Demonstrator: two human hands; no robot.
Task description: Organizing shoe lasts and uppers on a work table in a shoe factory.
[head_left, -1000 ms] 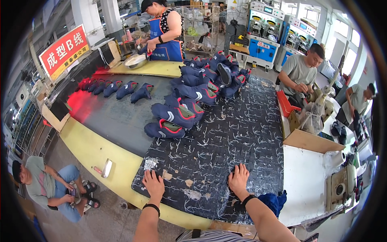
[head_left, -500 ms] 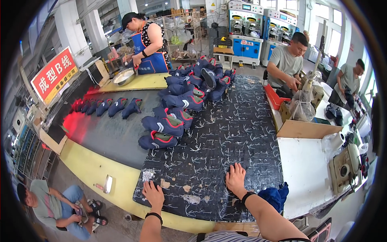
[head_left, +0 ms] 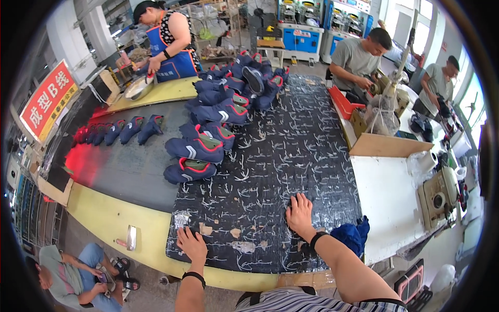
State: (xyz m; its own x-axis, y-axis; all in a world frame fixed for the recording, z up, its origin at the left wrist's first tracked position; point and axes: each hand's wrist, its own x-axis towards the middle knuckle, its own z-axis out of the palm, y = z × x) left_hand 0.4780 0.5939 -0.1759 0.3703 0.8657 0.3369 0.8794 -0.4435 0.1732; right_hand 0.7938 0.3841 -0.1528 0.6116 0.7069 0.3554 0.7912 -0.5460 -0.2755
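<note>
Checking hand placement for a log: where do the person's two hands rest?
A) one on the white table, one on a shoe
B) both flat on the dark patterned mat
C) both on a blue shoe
B: the left hand and right hand both lie palm-down on the dark patterned mat, apart from the blue shoes.

bare mat ahead, shoes left

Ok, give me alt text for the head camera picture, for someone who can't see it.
A person's left hand and right hand rest flat, holding nothing, on a black scribble-marked mat over a workbench. Navy shoes with red trim line the mat's left edge, with other people working at the far end.
</note>
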